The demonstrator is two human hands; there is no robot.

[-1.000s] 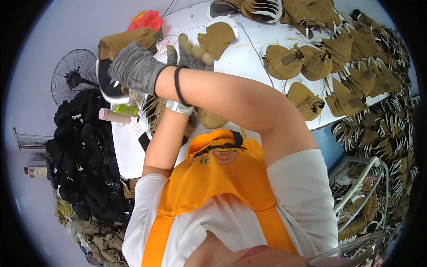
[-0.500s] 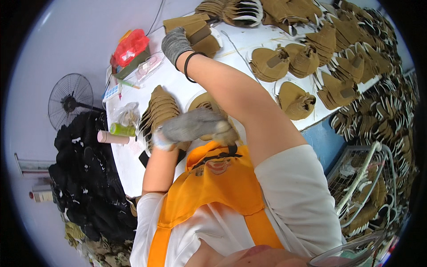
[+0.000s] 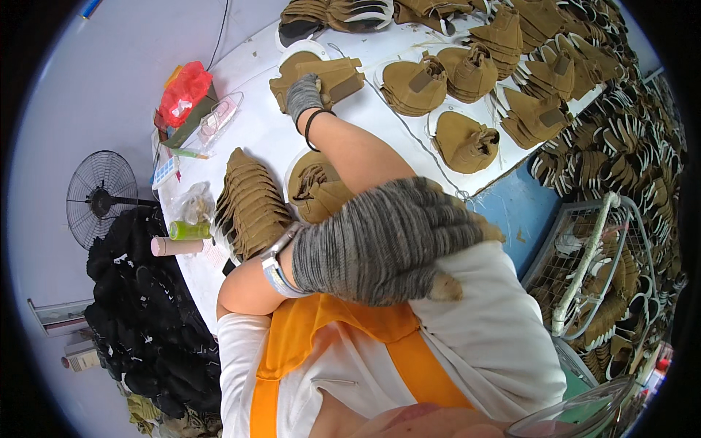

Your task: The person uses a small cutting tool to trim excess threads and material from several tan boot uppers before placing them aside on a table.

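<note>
Both hands wear grey knit gloves with tan fingertips. My right hand [image 3: 304,96] reaches across to the far left of the table. Its curled fingers grip the near edge of a flat brown shoe upper [image 3: 343,77]. My left hand [image 3: 380,241], a watch at its wrist, is raised close in front of my chest. Its fingers stretch to the right with nothing in them. Beyond the left wrist sits an overlapping stack of brown shoe uppers [image 3: 252,193]. Next to that, another brown shoe upper with a white rim [image 3: 314,186] is partly covered by my arm and glove.
More brown upper stacks [image 3: 412,87] cover the table's right half. A box with a red bag [image 3: 186,95], a green can [image 3: 188,231] and a pink bottle [image 3: 177,246] line the left edge. A fan [image 3: 102,197] stands left; a wire cart [image 3: 595,270] is at right.
My right hand has drawn the brown shoe upper rightward and nearer, baring a white-rimmed piece behind it. My left hand has come up and right, away from the stack. The view has shifted slightly.
</note>
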